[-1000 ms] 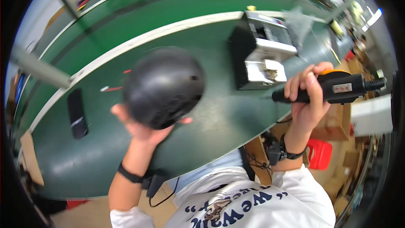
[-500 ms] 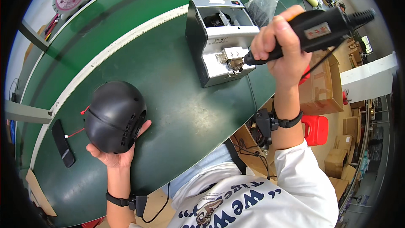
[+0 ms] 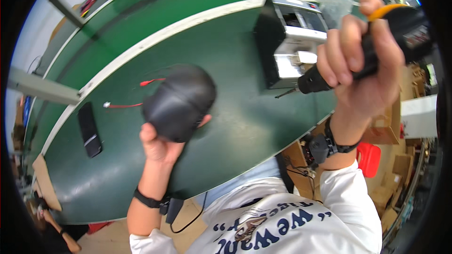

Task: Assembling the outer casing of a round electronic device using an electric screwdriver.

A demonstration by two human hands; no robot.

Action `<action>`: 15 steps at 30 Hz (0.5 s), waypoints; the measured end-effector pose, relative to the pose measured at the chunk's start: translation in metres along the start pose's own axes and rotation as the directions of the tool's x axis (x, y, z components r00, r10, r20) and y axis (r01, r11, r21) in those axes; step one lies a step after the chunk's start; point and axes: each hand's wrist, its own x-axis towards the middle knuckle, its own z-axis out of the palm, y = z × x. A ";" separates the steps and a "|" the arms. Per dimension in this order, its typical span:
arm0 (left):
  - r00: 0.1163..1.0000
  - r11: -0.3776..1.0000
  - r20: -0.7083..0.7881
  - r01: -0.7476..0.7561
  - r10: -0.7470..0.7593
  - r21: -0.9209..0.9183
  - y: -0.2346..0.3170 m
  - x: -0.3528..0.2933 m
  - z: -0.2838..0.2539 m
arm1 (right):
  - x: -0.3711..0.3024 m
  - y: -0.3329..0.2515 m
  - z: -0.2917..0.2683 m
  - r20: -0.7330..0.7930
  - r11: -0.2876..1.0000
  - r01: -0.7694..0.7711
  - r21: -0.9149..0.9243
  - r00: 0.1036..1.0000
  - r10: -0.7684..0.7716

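Dark shell in your left hand, driver raised in your right

Your left hand (image 3: 162, 146) cups the round black shell (image 3: 181, 101) from below, at its near side. Fingers grasp it: some digits show at its left edge, another at its right. The shell is over the left-centre of the green table (image 3: 235, 117), blurred; whether it touches the surface, you cannot tell from this view. Two leads run out on its left side — a red-tipped lead (image 3: 153, 82) and a white-tipped lead (image 3: 123, 105).

Your right hand (image 3: 360, 61) is clenched around a black power driver (image 3: 408, 30) with an orange patch on top. Its thin bit (image 3: 286, 93) points left and slightly down, well apart from the shell, and shows just beside the lower front of the black-and-silver machine (image 3: 268, 42).

Around you: a clear plastic bag (image 3: 333, 9) near the machine's far right corner; a flat black slab (image 3: 89, 129) lying on the table, left of the shell. Black straps sit on both your wrists. Below the table edge on your right, a red container (image 3: 368, 159) near a cardboard box (image 3: 383, 124). At lower left, another person's forearm (image 3: 69, 241).
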 end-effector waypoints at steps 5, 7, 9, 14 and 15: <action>1.000 0.999 -0.019 -0.016 0.016 0.037 0.002 -0.001 -0.007 | 0.036 0.012 0.046 0.183 0.997 -0.023 0.077 0.983 0.009; 0.999 0.998 -0.021 -0.029 0.030 0.047 0.004 -0.002 -0.008 | 0.047 0.024 0.063 0.188 0.997 -0.025 0.072 0.982 0.011; 0.999 0.998 -0.021 -0.033 0.034 0.057 0.004 -0.002 -0.007 | 0.049 0.027 0.069 0.192 0.998 -0.030 0.059 0.981 0.018; 0.999 0.998 -0.027 -0.027 0.029 0.062 0.005 -0.002 -0.011 | 0.064 0.038 0.076 0.183 0.999 -0.040 0.033 0.983 0.033; 1.000 0.998 -0.018 -0.025 0.026 0.058 0.005 -0.002 -0.012 | 0.066 0.041 0.081 0.177 0.999 -0.042 0.026 0.983 0.037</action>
